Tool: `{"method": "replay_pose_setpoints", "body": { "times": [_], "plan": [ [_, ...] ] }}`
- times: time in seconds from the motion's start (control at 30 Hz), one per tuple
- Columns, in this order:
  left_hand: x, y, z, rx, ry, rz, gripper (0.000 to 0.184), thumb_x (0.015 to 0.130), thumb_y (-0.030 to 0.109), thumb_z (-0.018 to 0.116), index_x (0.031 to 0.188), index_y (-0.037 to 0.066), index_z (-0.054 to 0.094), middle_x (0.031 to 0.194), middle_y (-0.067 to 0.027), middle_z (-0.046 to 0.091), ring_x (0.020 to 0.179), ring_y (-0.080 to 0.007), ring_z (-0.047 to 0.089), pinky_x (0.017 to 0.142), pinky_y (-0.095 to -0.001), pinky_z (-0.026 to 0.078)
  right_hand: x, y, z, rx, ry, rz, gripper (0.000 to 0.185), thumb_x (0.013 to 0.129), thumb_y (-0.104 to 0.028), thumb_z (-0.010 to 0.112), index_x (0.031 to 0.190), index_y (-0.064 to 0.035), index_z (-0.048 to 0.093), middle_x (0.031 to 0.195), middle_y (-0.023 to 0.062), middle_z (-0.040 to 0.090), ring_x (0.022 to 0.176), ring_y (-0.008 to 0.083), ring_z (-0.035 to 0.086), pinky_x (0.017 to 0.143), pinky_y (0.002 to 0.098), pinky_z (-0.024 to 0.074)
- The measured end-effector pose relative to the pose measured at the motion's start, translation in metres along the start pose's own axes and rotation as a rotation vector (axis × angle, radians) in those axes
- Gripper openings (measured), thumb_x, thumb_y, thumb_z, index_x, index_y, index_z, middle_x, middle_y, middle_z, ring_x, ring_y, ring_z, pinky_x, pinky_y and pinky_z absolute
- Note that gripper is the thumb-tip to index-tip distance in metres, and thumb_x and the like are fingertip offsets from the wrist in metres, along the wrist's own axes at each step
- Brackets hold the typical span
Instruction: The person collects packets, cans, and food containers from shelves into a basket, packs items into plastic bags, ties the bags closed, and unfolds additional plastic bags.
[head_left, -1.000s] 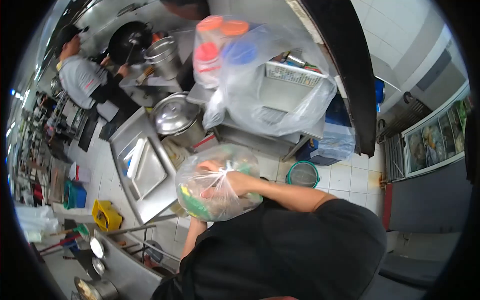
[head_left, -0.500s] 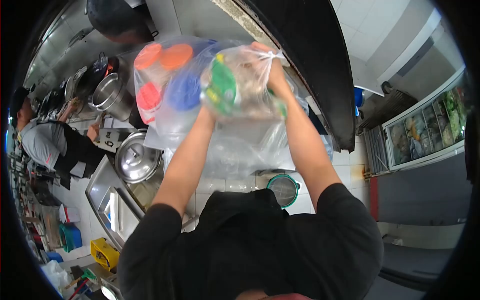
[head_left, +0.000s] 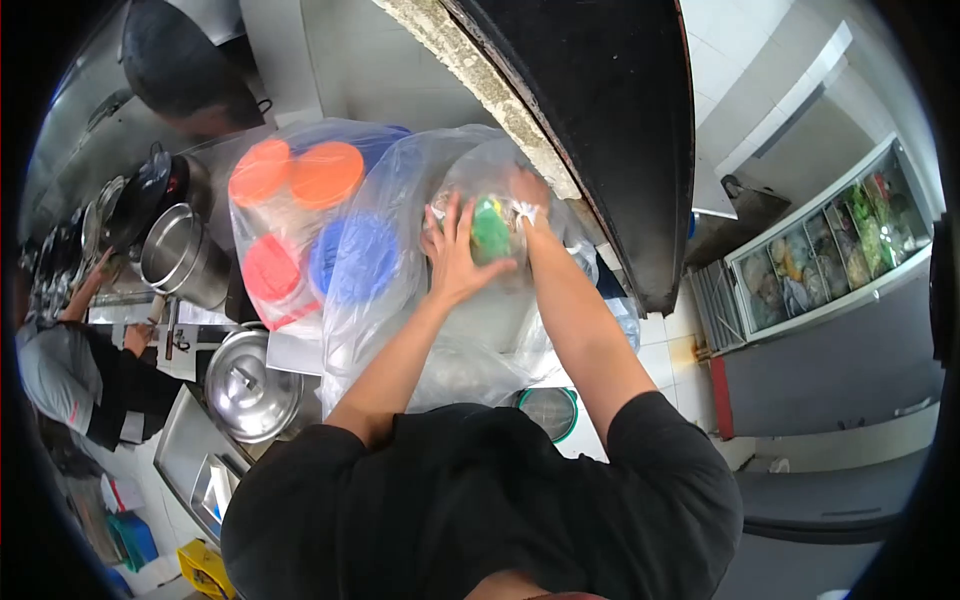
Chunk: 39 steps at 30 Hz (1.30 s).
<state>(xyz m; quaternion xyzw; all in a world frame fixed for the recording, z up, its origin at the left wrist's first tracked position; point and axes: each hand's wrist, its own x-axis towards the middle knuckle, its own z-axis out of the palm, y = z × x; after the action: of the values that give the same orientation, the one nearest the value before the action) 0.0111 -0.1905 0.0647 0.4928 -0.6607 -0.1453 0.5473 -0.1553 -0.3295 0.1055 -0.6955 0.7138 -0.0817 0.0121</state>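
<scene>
A clear, knotted plastic bag (head_left: 455, 180) with a green printed label on its contents lies among larger clear plastic. My left hand (head_left: 462, 250) rests on its near left side, fingers spread and thumb stretched toward the label. At the far right side of the bag is my right hand (head_left: 528, 190), next to the white knot; its fingers are partly hidden, so their grip is unclear. What the bag holds under the label cannot be made out. To the left, a big clear bag holds tubs with orange lids (head_left: 327, 175), a blue lid (head_left: 353, 257) and a red lid (head_left: 271, 267).
A dark, rough-edged panel (head_left: 600, 120) rises close on the right. Left are a lidded steel pot (head_left: 253, 385), a tall steel pot (head_left: 185, 255) and a co-worker (head_left: 85, 370) at the counter. A green-rimmed sieve (head_left: 549, 412) sits below; a glass-front fridge (head_left: 830, 245) stands right.
The knotted bag, held up between both hands before, is now lower among the plastic. My left hand has moved from under its side to lie spread on it. The view has shifted.
</scene>
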Motion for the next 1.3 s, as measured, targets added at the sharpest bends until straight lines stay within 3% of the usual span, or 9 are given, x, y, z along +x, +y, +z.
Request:
{"method": "replay_pose_setpoints", "body": {
  "times": [0.07, 0.17, 0.37, 0.47, 0.63, 0.83, 1.0, 1.07, 1.3],
  "plan": [
    [-0.006, 0.0, -0.001, 0.206, -0.096, 0.082, 0.112, 0.061, 0.06, 0.087, 0.153, 0.02, 0.038, 0.164, -0.0149, 0.023, 0.151, -0.0491, 0.011, 0.107, -0.0765, 0.016, 0.024, -0.008, 0.007, 0.055, 0.015, -0.023, 0.035, 0.097, -0.023, 0.053, 0.13, -0.01, 0.058, 0.117, 0.0192, 0.069, 0.109, 0.0372, 0.065, 0.091, 0.047, 0.0543],
    [0.026, 0.01, 0.005, 0.286, -0.043, 0.324, 0.111, 0.053, 0.053, 0.092, 0.148, 0.019, 0.045, 0.163, -0.0143, 0.026, 0.15, -0.0506, 0.012, 0.11, -0.0743, 0.016, 0.053, -0.021, 0.013, 0.29, 0.112, -0.076, 0.031, 0.099, -0.025, 0.054, 0.123, -0.0079, 0.061, 0.112, 0.0168, 0.07, 0.103, 0.0327, 0.065, 0.087, 0.0443, 0.0536],
    [0.104, -0.009, 0.015, 0.46, -0.256, 0.385, 0.075, 0.062, 0.042, 0.086, 0.129, 0.017, 0.065, 0.157, -0.0104, 0.037, 0.146, -0.0413, 0.029, 0.111, -0.0646, 0.025, 0.081, -0.027, 0.007, 1.231, 0.265, -0.107, 0.028, 0.101, -0.029, 0.057, 0.11, -0.0038, 0.065, 0.102, 0.0119, 0.071, 0.089, 0.0237, 0.065, 0.08, 0.039, 0.0522],
    [0.142, -0.03, 0.02, 0.542, -0.267, 0.303, 0.059, 0.07, 0.044, 0.08, 0.121, 0.016, 0.07, 0.154, -0.008, 0.044, 0.146, -0.0385, 0.031, 0.111, -0.0645, 0.027, 0.047, -0.024, -0.013, 0.647, 0.423, -0.418, 0.037, 0.102, -0.034, 0.056, 0.117, -0.0009, 0.063, 0.107, 0.0148, 0.071, 0.093, 0.0235, 0.066, 0.084, 0.0386, 0.05],
    [0.18, -0.062, 0.03, 0.536, -0.334, 0.26, 0.054, 0.078, 0.044, 0.074, 0.124, 0.017, 0.071, 0.15, -0.0046, 0.051, 0.148, -0.0339, 0.03, 0.112, -0.0639, 0.027, -0.125, 0.006, -0.033, 0.191, 0.342, -0.311, 0.066, 0.089, -0.043, 0.07, 0.147, -0.0218, 0.048, 0.14, 0.02, 0.049, 0.128, 0.0422, 0.045, 0.099, 0.0543, 0.038],
    [0.177, -0.028, 0.036, 0.379, -0.709, 0.259, 0.054, 0.082, 0.05, 0.069, 0.121, 0.013, 0.073, 0.136, -0.0108, 0.061, 0.143, -0.0353, 0.034, 0.113, -0.0576, 0.026, -0.104, 0.007, 0.047, 0.067, 0.368, -0.307, 0.079, 0.079, -0.048, 0.076, 0.147, -0.0227, 0.045, 0.137, 0.018, 0.046, 0.127, 0.04, 0.042, 0.094, 0.0556, 0.037],
    [0.141, -0.005, 0.01, 0.665, -0.926, 0.493, 0.088, 0.07, 0.069, 0.074, 0.142, 0.02, 0.058, 0.158, -0.0108, 0.037, 0.15, -0.0533, 0.001, 0.115, -0.0759, 0.005, -0.123, 0.008, 0.066, 0.041, 0.409, -0.311, 0.069, 0.083, -0.039, 0.076, 0.14, -0.0111, 0.047, 0.137, 0.0214, 0.046, 0.126, 0.0414, 0.044, 0.092, 0.0561, 0.0385],
    [0.123, -0.015, 0.003, 0.689, -0.854, 0.569, 0.094, 0.067, 0.068, 0.075, 0.145, 0.019, 0.054, 0.159, -0.0101, 0.035, 0.15, -0.0531, -0.001, 0.113, -0.0779, 0.007, -0.131, 0.024, 0.056, 0.505, 0.51, -0.413, 0.067, 0.086, -0.037, 0.074, 0.137, -0.0053, 0.047, 0.133, 0.0234, 0.047, 0.122, 0.0419, 0.047, 0.094, 0.0538, 0.0384],
    [0.129, -0.01, 0.011, 0.753, -0.866, 0.559, 0.091, 0.063, 0.056, 0.081, 0.141, 0.016, 0.056, 0.161, -0.0104, 0.028, 0.151, -0.0516, -0.008, 0.112, -0.0807, 0.012, -0.138, 0.026, 0.066, 0.197, 0.327, -0.109, 0.05, 0.085, -0.032, 0.074, 0.119, -0.0016, 0.053, 0.112, 0.019, 0.054, 0.113, 0.0371, 0.052, 0.095, 0.0488, 0.0381]
  ]
}}
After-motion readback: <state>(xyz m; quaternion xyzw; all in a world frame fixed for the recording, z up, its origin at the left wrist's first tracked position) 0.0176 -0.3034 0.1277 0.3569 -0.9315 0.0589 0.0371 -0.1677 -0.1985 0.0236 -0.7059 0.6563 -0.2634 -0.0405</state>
